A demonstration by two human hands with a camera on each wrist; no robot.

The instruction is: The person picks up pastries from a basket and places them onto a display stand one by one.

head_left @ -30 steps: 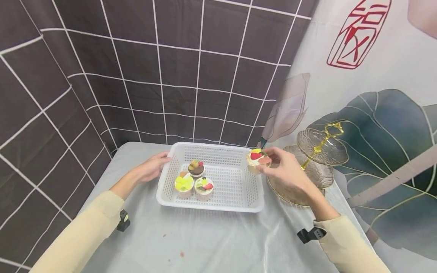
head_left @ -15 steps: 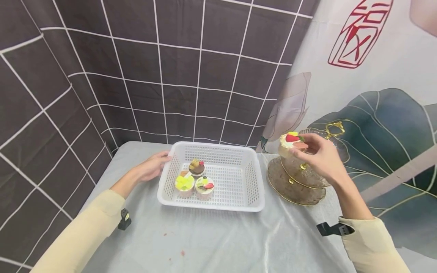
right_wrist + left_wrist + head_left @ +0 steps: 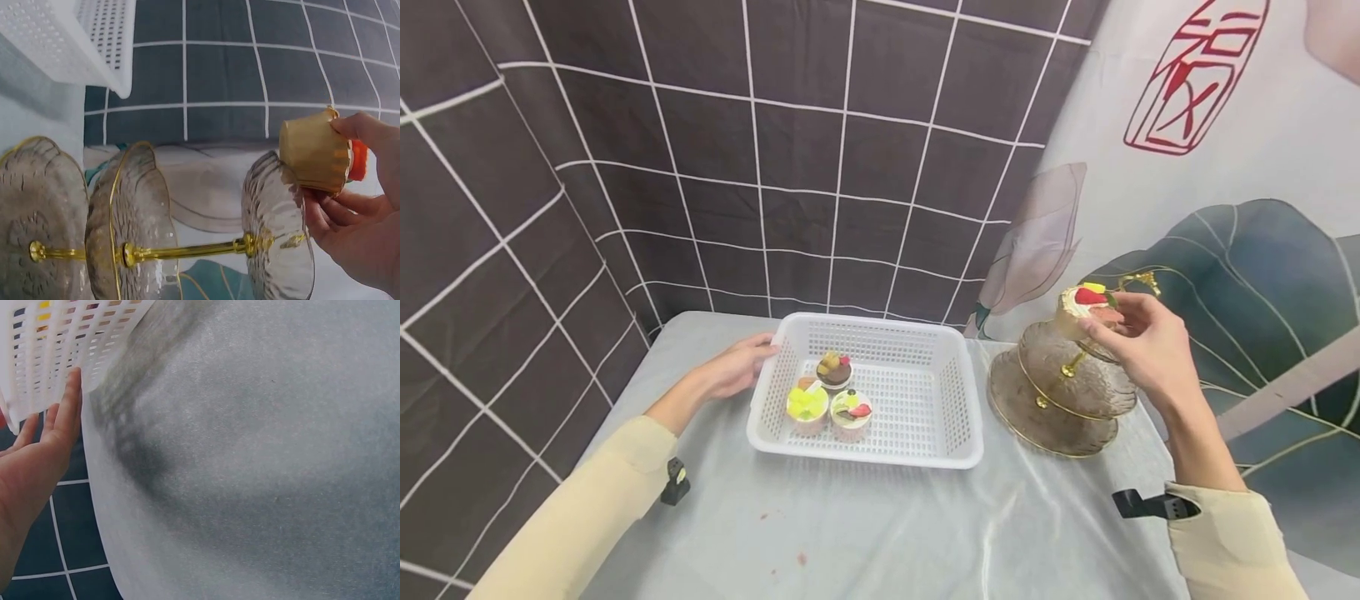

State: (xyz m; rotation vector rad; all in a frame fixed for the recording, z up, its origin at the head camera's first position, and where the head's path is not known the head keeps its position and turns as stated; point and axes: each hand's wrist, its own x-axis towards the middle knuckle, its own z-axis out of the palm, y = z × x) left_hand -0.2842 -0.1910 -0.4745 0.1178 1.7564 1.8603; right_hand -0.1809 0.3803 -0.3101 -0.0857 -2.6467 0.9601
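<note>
My right hand (image 3: 1152, 343) pinches a cupcake (image 3: 1082, 312) topped with cream, a strawberry and yellow fruit. In the right wrist view, the cupcake's gold paper cup (image 3: 315, 153) is right at the edge of the smallest glass plate (image 3: 275, 212) on a three-tier cake stand (image 3: 1037, 408). At the white plastic basket (image 3: 865, 454), my left hand (image 3: 735, 369) holds the left rim, its fingers (image 3: 65, 415) against the outer wall in the left wrist view. Inside the basket sit a chocolate cupcake (image 3: 834, 372), a yellow-fruit cupcake (image 3: 807, 408) and a strawberry-topped one (image 3: 851, 412).
A pale grey cloth (image 3: 865, 533) covers the table under basket and stand. Dark cloth with white grid lines (image 3: 805, 150) hangs behind, and a leaf-printed white curtain (image 3: 1225, 208) is at the right. The stand is just right of the basket.
My right hand has carried the cupcake from above the basket's right end, rightward and up, to the stand's top plate. My left hand stays at the basket rim.
</note>
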